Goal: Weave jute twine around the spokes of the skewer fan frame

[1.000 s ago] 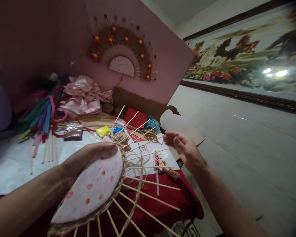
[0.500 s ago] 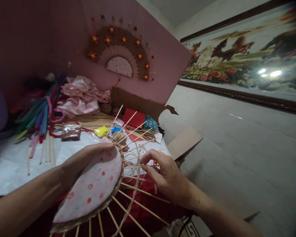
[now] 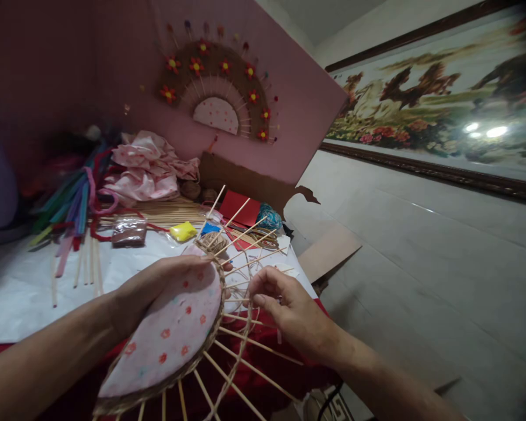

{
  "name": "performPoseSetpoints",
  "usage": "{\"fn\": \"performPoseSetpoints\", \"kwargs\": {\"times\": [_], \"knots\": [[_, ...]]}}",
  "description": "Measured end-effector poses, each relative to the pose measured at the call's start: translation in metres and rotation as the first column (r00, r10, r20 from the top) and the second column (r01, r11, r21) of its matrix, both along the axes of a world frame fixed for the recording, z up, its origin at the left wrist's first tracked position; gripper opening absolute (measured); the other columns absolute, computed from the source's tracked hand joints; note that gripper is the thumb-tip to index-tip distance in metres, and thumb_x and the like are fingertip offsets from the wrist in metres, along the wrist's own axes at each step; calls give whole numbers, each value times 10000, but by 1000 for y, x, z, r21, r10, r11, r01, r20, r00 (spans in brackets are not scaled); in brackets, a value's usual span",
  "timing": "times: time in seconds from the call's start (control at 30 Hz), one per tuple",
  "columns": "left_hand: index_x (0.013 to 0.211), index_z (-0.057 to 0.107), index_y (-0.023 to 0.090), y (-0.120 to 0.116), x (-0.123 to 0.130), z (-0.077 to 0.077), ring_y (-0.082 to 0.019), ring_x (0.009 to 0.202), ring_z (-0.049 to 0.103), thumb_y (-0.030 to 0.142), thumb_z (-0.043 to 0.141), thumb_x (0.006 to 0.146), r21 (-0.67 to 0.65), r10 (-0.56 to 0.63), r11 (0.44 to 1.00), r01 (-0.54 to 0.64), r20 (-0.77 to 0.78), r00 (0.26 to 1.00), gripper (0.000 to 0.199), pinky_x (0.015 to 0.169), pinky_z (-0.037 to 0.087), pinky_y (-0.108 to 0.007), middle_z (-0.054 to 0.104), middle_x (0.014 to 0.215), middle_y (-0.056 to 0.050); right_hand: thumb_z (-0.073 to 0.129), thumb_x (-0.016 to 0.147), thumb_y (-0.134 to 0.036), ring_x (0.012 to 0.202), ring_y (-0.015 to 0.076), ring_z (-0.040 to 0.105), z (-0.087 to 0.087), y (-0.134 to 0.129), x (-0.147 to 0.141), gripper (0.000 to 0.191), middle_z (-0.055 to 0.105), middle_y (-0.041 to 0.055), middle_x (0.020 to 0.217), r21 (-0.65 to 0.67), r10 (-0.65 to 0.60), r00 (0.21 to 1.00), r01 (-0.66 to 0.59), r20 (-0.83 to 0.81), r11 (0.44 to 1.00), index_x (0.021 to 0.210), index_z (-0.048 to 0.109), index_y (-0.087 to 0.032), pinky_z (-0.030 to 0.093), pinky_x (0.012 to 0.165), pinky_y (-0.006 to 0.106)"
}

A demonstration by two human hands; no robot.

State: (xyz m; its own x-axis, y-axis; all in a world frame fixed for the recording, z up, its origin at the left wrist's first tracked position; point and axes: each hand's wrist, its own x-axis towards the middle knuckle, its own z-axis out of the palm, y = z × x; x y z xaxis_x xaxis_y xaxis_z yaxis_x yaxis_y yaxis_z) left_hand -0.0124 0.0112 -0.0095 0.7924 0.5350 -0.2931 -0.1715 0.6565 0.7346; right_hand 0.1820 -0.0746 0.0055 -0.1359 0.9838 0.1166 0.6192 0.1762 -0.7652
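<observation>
A half-round fan (image 3: 175, 333) covered in pink floral cloth is tilted in front of me, with twine round its edge and wooden sticks (image 3: 234, 349) fanning outward. My left hand (image 3: 158, 286) is closed on its upper straight side, thumb on the cloth face, the other fingers mostly behind. A strand of twine (image 3: 241, 351) crosses the sticks in an arc some way out from the rim. My right hand (image 3: 280, 298) pinches this twine beside a stick near the middle of the arc. Loose loops of twine (image 3: 236, 280) hang behind the sticks.
On the white-covered table (image 3: 21, 298) lie pipe cleaners (image 3: 76, 204), crumpled pink cloth (image 3: 144, 166), a brown packet (image 3: 129, 232), a yellow packet (image 3: 183, 231), red card (image 3: 240, 207) and blue yarn (image 3: 269, 216). A decorated half-round fan piece (image 3: 219, 88) hangs on the pink board behind.
The view has shifted slightly, so most things sit a little to the right. My right hand still pinches at the twine, and the left grip on the fan is the same.
</observation>
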Motion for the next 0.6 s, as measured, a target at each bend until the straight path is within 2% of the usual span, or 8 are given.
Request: {"fn": "performPoseSetpoints", "kwargs": {"times": [0.27, 0.6], "knots": [[1295, 389, 96, 1, 0, -1, -238, 667, 658, 349, 564, 743, -3, -15, 1000, 15, 4, 1000, 631, 692, 474, -335, 718, 740, -121, 448, 749, -43, 727, 124, 510, -3, 0, 0, 157, 543, -4, 757, 12, -12, 999, 12, -33, 1000, 789, 501, -185, 416, 679, 276], [1295, 385, 95, -2, -1, 3, -211, 687, 658, 329, 537, 769, 12, -1, 1000, 1, 0, 1000, 595, 710, 466, -315, 718, 750, -120, 467, 752, -51, 711, 120, 521, -4, 0, -1, 142, 548, -8, 744, 14, -25, 997, 26, -67, 1000, 786, 505, -184, 422, 661, 267]]}}
